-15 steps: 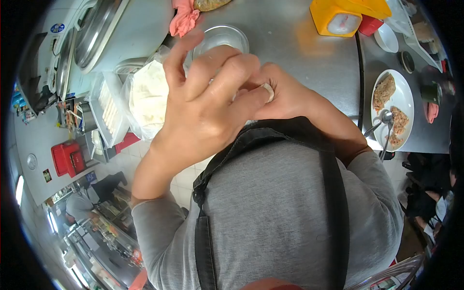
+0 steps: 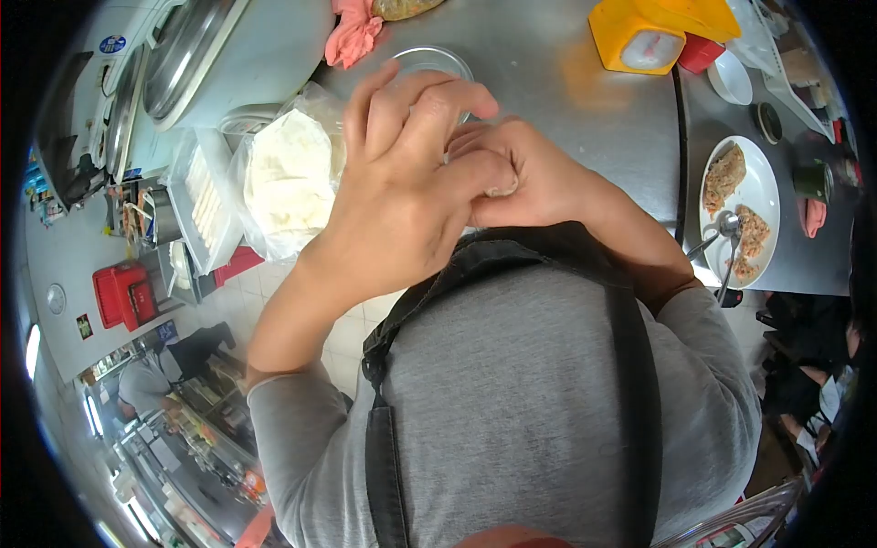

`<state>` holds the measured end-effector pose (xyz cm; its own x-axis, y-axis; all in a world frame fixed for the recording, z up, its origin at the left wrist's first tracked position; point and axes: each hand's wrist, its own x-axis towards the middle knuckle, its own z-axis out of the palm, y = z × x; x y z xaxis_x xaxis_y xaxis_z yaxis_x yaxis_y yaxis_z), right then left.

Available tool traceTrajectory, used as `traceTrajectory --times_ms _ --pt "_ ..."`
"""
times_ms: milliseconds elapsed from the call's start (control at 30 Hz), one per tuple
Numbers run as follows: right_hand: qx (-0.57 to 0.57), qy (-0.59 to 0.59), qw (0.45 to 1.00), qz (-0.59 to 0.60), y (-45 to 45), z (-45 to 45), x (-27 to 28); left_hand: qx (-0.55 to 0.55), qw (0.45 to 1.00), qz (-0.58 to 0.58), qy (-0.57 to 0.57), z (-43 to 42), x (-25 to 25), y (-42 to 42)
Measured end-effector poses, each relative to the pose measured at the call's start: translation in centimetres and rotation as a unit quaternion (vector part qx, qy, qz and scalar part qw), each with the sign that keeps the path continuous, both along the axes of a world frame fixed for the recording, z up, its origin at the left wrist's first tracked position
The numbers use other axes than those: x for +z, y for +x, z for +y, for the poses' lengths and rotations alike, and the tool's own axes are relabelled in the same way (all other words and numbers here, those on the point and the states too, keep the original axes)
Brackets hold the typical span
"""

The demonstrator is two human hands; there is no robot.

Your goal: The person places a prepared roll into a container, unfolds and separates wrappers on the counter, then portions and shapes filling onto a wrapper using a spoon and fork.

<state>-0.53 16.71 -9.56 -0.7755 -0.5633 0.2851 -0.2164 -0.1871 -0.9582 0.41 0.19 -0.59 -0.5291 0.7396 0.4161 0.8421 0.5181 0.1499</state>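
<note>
My left hand (image 2: 402, 178) is in front of my chest, its thumb pressed into my right hand and its other fingers raised and bent. My right hand (image 2: 539, 178) is curled around a small pale, dough-like piece (image 2: 501, 192), mostly hidden between the hands. To the left, a large mass of white dough (image 2: 288, 169) lies in a clear plastic bag. Behind my left fingers stands a round metal bowl (image 2: 438, 60), partly covered by them.
At the right, a white oval plate (image 2: 764, 187) holds two portions of minced filling and spoons. A yellow scale (image 2: 617, 36) stands at the back, near a small white bowl (image 2: 731, 78). Left of the dough is a tray (image 2: 187, 151) of white sticks. A pink cloth (image 2: 352, 35) lies beyond.
My left hand has shifted slightly right, its fingers lifted and its thumb further over the pale piece, which shows less. My right hand has barely moved.
</note>
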Motion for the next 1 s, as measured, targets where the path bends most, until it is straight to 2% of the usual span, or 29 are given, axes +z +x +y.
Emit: traceTrajectory --times_ms 100,167,200,267,300,333,367,400,433,467,500,567,600,667,700,800,867,900,933,967,1000 --pt "-0.014 0.010 1.000 -0.010 -0.2 -0.1 -0.4 -0.003 0.998 -0.063 -0.012 -0.5 0.1 -0.6" --pt "0.027 0.012 0.999 -0.016 -0.2 0.4 -0.3 -0.017 0.960 -0.265 0.083 -1.8 0.2 -1.4" --pt "0.031 0.012 0.999 -0.017 -0.1 0.4 0.4 -0.014 0.889 -0.404 0.217 -2.5 -0.7 -2.0" --pt "0.024 -0.119 0.989 -0.086 0.1 0.5 2.2 -0.032 0.743 -0.525 0.414 -3.8 -3.7 -3.3" --pt "0.023 -0.168 0.983 -0.067 -0.2 0.5 1.8 -0.039 0.735 -0.553 0.390 -4.0 -5.6 -3.2" --pt "0.024 -0.166 0.984 -0.064 -0.4 0.3 1.3 -0.047 0.726 -0.581 0.365 -3.8 -7.4 -3.0" --pt "-0.017 -0.265 0.959 -0.102 -0.6 0.0 0.7 0.000 0.727 -0.614 0.308 -2.9 -8.2 -1.6" --pt "-0.056 -0.360 0.921 -0.141 -0.6 -0.3 -0.1 -0.013 0.785 -0.580 0.217 -2.5 -10.2 -1.0" --pt "-0.069 -0.395 0.905 -0.142 -1.0 -0.2 -1.4 0.024 0.773 -0.610 0.172 -1.5 -10.3 -0.4" --pt "-0.067 -0.393 0.905 -0.147 -1.1 0.0 -2.3 0.061 0.757 -0.638 0.128 -0.9 -10.2 0.1" --pt "-0.114 -0.386 0.901 -0.162 -1.2 0.2 -3.1 0.064 0.754 -0.640 0.133 -1.0 -10.7 0.1" --pt "-0.185 -0.341 0.900 -0.199 -0.7 0.7 -5.6 0.168 0.848 -0.502 0.029 -1.8 -12.4 -0.6" --pt "-0.180 -0.337 0.902 -0.202 -0.2 1.0 -7.2 0.160 0.889 -0.429 0.026 -2.7 -13.5 -0.6" --pt "-0.198 -0.335 0.871 -0.300 1.1 1.3 -10.1 0.181 0.891 -0.416 -0.025 -3.9 -14.2 -0.8" --pt "-0.195 -0.331 0.872 -0.304 1.7 1.6 -10.9 0.185 0.889 -0.419 -0.021 -4.5 -14.9 -0.6" --pt "-0.227 -0.281 0.868 -0.340 3.3 2.4 -12.0 0.184 0.893 -0.411 -0.005 -5.7 -16.5 0.2" --pt "-0.272 -0.196 0.898 -0.284 4.0 2.6 -11.7 0.179 0.899 -0.397 0.040 -6.2 -16.8 0.9" --pt "-0.271 -0.194 0.898 -0.287 4.4 2.7 -11.5 0.181 0.897 -0.400 0.040 -6.6 -16.7 1.3" --pt "-0.310 -0.039 0.936 -0.160 4.7 2.8 -11.2 0.176 0.913 -0.364 0.051 -7.3 -16.2 1.5" --pt "-0.335 0.117 0.935 -0.022 4.9 3.0 -11.0 0.171 0.928 -0.324 0.062 -7.9 -15.8 1.8" --pt "-0.331 0.119 0.936 -0.022 5.0 3.1 -10.8 0.175 0.927 -0.325 0.065 -8.6 -15.4 2.2"
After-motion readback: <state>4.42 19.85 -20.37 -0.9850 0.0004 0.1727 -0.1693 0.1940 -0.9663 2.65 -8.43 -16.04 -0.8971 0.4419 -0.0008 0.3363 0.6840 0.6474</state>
